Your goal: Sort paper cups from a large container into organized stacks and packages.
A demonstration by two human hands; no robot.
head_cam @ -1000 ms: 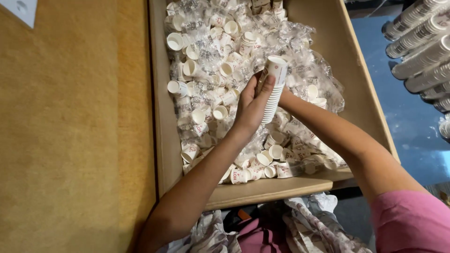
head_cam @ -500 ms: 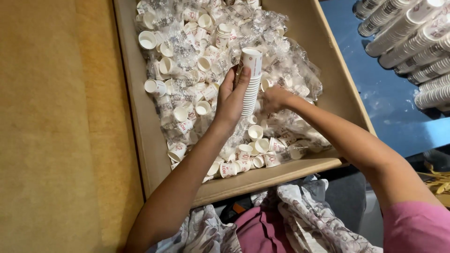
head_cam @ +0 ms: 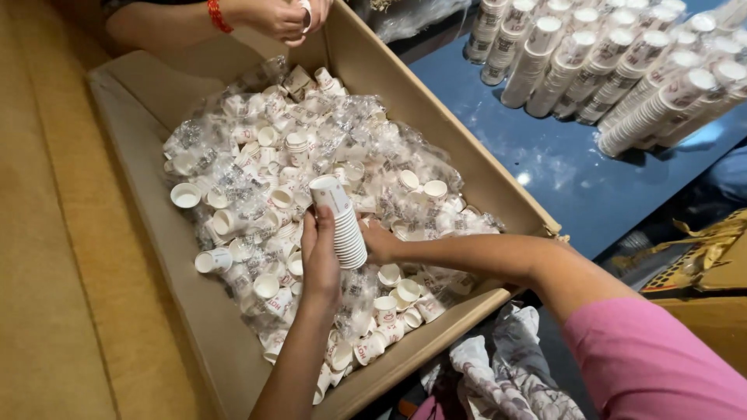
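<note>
My left hand [head_cam: 320,260] grips a tall stack of small white paper cups [head_cam: 341,220], held tilted above a large cardboard box [head_cam: 156,233]. My right hand [head_cam: 381,241] touches the same stack at its lower end, fingers curled behind it. The box is filled with several loose small paper cups [head_cam: 272,202] mixed with clear plastic wrappers [head_cam: 350,117]. My right arm wears a pink sleeve [head_cam: 654,365].
Another person's hands [head_cam: 288,15] with a red bracelet work at the box's far end. Several long wrapped stacks of cups [head_cam: 622,78] lie on a dark blue surface [head_cam: 560,171] to the right. Patterned cloth [head_cam: 506,373] lies below the box.
The view has swung, so the box now sits more to the left and the far person's hands show. Both hands still hold the cup stack over the box.
</note>
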